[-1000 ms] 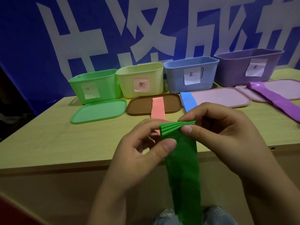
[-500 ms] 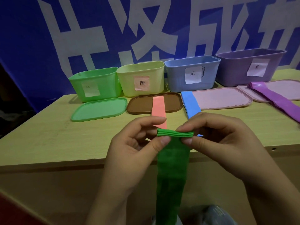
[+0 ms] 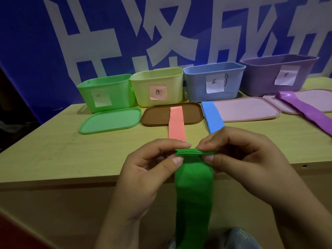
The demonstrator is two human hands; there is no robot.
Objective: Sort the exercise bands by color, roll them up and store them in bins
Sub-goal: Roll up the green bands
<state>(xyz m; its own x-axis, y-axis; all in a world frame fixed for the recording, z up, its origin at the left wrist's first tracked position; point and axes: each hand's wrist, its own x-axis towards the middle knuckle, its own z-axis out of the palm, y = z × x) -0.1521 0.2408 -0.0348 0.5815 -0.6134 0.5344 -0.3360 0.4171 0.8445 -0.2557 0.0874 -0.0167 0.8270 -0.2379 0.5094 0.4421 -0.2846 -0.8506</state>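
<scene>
Both hands, left hand (image 3: 143,175) and right hand (image 3: 251,162), pinching the folded top of the green band (image 3: 195,191); rest dangles off the bench (image 3: 53,150).

The person's left hand (image 3: 143,177) and right hand (image 3: 251,168) are both bare, and each wrist and forearm is bare too, down to the lower edge of the view. The fingers are slim. The fingernails (image 3: 177,160) are cut short, with a plain, natural surface and a pale rim at the tip; the same is seen on the right thumb. Below the hands, between the two forearms, a small part of worn clothing (image 3: 239,238) shows: a faded blue-grey cloth that looks like denim. It is blurred, so which garment it is cannot be told.
</scene>
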